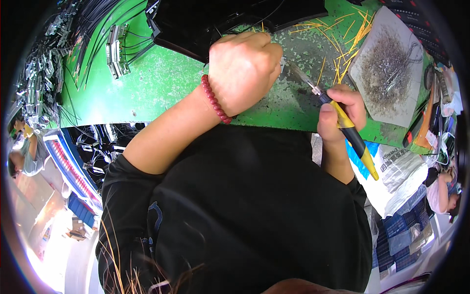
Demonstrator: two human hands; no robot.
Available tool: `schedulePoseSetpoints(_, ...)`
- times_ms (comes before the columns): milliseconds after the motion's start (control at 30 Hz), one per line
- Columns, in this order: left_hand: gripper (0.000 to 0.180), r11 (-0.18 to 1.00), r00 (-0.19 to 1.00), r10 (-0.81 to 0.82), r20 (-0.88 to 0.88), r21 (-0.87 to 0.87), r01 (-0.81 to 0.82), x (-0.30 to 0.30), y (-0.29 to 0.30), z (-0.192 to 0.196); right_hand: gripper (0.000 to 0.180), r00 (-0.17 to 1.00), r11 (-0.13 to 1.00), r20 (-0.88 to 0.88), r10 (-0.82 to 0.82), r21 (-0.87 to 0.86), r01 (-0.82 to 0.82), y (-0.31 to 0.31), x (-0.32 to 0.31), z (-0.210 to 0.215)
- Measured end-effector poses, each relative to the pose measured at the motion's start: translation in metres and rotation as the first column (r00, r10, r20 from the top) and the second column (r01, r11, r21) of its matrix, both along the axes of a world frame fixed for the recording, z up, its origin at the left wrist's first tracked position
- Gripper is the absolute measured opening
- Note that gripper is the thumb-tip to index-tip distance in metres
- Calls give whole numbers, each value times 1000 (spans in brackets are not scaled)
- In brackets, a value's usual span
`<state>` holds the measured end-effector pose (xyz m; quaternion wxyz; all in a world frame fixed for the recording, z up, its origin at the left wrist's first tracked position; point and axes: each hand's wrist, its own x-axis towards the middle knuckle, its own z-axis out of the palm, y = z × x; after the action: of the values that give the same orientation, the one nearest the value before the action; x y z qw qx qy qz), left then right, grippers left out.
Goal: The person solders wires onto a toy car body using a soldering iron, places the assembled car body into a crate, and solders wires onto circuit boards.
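Green tabletop (161, 83), worn and scuffed. Left hand (242, 68) fisted at centre, grip closed tight, contents hidden. Just right, right hand (342, 110) wrapped firmly around yellow-and-black soldering iron (345, 122), tip aimed at left fist. Far right, grey pad (391, 73) heaped with wire scraps.

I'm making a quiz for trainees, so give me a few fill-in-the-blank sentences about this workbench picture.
1. The right hand holds a soldering iron with a black and ____ handle.
2. The left hand wears a bracelet of ____ beads.
3. The workbench surface is painted ____.
4. Thin ____ wire pieces lie scattered near the grey pad.

Missing words: yellow; red; green; yellow
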<state>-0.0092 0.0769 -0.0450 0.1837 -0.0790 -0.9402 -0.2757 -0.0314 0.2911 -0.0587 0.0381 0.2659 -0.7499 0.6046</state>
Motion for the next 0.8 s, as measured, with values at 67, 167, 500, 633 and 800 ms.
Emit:
schedulePoseSetpoints(67, 13, 1000, 1000, -1, 0, 0, 1, 0, 0, 0, 23, 998, 996, 39, -56, -67, 59, 1, 0, -2)
schedulePoseSetpoints(167, 12, 1000, 1000, -3, 8, -7, 3, 0, 0, 1, 25, 998, 998, 58, -1, -64, 5, 3, -3, -2)
schedulePoseSetpoints(500, 11, 1000, 999, -24, 43, -8, 25, -2, -2, 2, 22, 999, 1000, 37, -4, -30, 5, 3, -4, -3)
schedulePoseSetpoints(633, 10, 999, 994, -32, 104, -26, 35, 0, -3, 8, 21, 996, 1000, 79, 27, -8, -27, 4, -4, -1)
schedulePoseSetpoints(800, 9, 999, 992, -40, 119, -12, 42, -1, -4, 8, 20, 995, 1000, 98, 20, 12, -22, 2, -3, 0)
